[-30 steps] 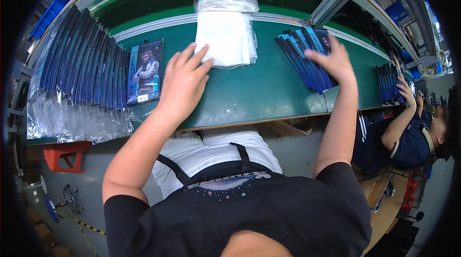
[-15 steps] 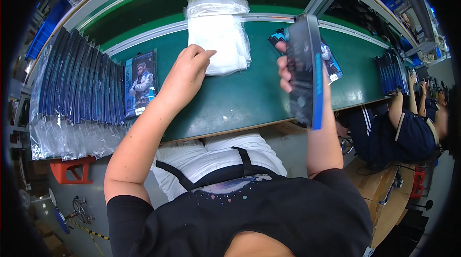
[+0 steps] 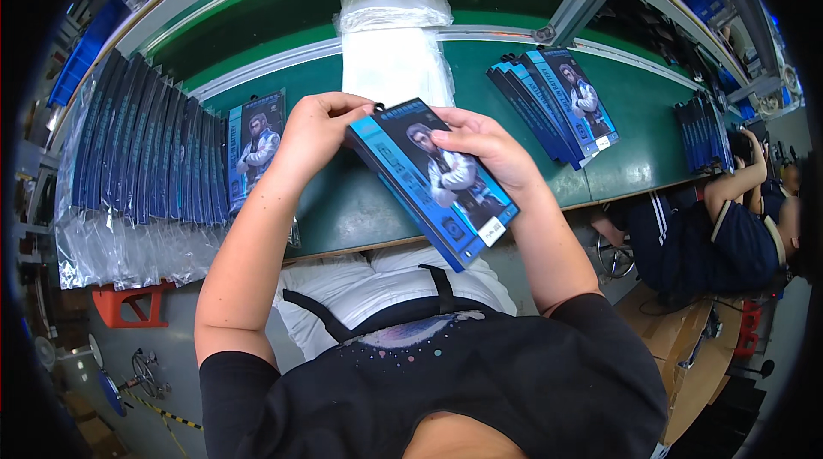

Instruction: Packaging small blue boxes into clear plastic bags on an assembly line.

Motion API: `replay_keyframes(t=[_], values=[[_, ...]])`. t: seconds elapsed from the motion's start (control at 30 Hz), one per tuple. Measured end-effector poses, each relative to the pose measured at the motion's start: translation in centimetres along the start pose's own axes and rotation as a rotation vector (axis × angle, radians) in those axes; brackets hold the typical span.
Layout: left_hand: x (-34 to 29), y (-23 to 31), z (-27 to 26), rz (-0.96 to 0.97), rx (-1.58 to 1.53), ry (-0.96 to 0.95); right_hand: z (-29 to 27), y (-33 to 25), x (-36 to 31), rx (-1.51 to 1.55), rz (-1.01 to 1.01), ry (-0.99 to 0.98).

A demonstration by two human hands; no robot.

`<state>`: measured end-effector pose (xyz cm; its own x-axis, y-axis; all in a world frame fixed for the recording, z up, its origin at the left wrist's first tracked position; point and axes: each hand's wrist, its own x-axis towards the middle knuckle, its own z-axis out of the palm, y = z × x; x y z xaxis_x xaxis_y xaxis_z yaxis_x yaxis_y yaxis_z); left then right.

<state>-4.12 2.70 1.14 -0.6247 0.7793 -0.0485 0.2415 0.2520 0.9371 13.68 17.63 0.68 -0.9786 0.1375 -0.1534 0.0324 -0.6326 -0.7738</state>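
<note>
Your right hand [image 3: 493,150] is closed around a dark blue box [image 3: 437,185], its thumb lying across the printed front and its fingers tucked behind. You have that box raised at a slant above the front edge of the green table [image 3: 639,125], near the middle, with its lower end reaching out past the edge over your lap.

Your left hand [image 3: 313,133] is bent nearly closed, its fingertips at the box's upper left corner, just beside the black hang tab [image 3: 379,108]; you hide the tips there, so I can't tell whether they pinch the box or some clear film.

Beyond your hands, a stack of clear and white bags [image 3: 390,60] lies across the middle of the table's back edge. To your right, a fanned pile of similar boxes [image 3: 557,112] runs from near the back edge toward the front edge. Along the table's left end, a row of bagged boxes [image 3: 146,142] stands packed together, their loose film hanging over the front left corner, and one more box [image 3: 257,146] shows its printed face at the row's inner end.
</note>
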Motion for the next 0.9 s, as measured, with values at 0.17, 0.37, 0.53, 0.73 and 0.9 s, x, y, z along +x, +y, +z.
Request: replay_keyframes(t=[0.17, 0.37, 0.53, 0.73, 0.9], values=[[-0.4, 0.2, 0.0, -0.069, -0.016, -0.05, -0.3, 0.1, -0.8, -0.138, -0.038, 0.118], [-1.0, 0.7, 0.4, 0.17, 0.286, 0.043, -0.1, 2.1, -0.1, -0.285, -0.297, 0.286], [-2.8, 0.9, 1.6, 0.672, 0.56, 0.3, 0.2, 3.7, 0.3, -0.49, -0.32, 0.443], [-3.9, 0.9, 1.9, 0.615, 0.667, 0.264, 0.4, 2.6, -0.5, -0.215, -0.187, 0.365], [-3.1, 0.6, 0.7, 0.511, 0.682, 0.278, 0.7, 2.7, -1.1, -0.225, -0.194, 0.291]])
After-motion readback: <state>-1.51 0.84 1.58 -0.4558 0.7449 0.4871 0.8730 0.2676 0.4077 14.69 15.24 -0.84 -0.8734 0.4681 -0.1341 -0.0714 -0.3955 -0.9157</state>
